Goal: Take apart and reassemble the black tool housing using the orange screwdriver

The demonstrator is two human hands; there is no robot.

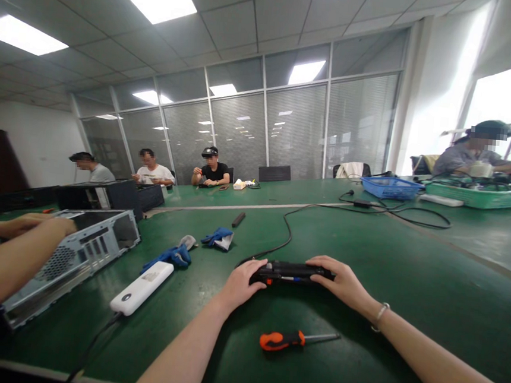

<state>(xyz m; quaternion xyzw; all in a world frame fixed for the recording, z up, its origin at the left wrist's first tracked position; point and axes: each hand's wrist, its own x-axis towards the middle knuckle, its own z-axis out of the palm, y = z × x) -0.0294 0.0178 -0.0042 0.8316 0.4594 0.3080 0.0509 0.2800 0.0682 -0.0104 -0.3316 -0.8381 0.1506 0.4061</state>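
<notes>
A long black device (291,271) with a small orange-red part lies crosswise on the green table, in front of me. My left hand (244,283) is closed around its left end, with the thumb on the near side. Its right end is gripped by my right hand (339,281), fingers over the top; a bracelet (380,317) circles that wrist. The exact kind of device cannot be made out, as my hands cover both ends. Nearer to me lies an orange and black screwdriver (282,340), its shaft pointing right.
Left of me, a co-worker's arms (17,260) reach into an open metal computer case (93,255). A white power bank (142,289) with a cable and blue gloves (173,256) lie nearby. A black cord (290,230) crosses the table. Farther right stand blue (390,188) and green (483,196) baskets.
</notes>
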